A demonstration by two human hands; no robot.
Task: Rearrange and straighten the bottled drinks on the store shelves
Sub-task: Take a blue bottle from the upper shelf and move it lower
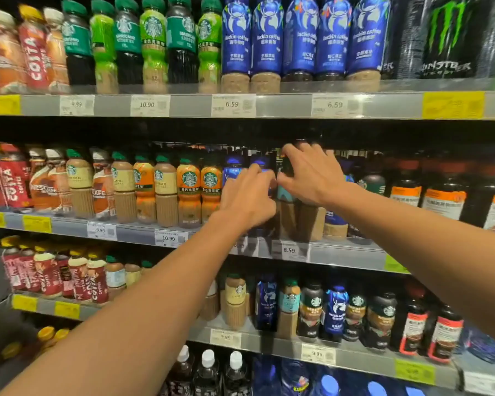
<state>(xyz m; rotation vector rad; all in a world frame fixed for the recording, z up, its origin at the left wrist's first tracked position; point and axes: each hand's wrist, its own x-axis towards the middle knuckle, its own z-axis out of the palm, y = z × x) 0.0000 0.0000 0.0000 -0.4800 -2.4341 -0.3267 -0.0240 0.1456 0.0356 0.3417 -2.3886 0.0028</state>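
The store shelves [340, 252] fill the whole view in tiers, and both bare arms reach up and forward to the middle tier. Above the hands, the top tier carries green-capped coffee bottles [155, 44], a row of blue bottles [300, 38] directly overhead, and black cans [446, 38] up and to the right. Level with the hands and off to their left stand red-labelled bottles [6, 178], then cream and orange bottles [189, 190] running right up beside the left hand; to the right of the right hand sit dark bottles with orange-and-white labels [443, 195]. Below the forearms, the lower tier holds a mixed line of tan, blue and dark bottles [312, 307]. The left hand [247, 198] has its fingers curled round a blue bottle [233, 170] on the middle tier, of which only the neck and cap show past the knuckles. The right hand [312, 175], almost touching the left, grips from above a bottle with a dark cap and teal label [285, 192]; it stands upright on the shelf between the two hands. White price tags [289, 250] sit on the shelf edge just under the wrists.
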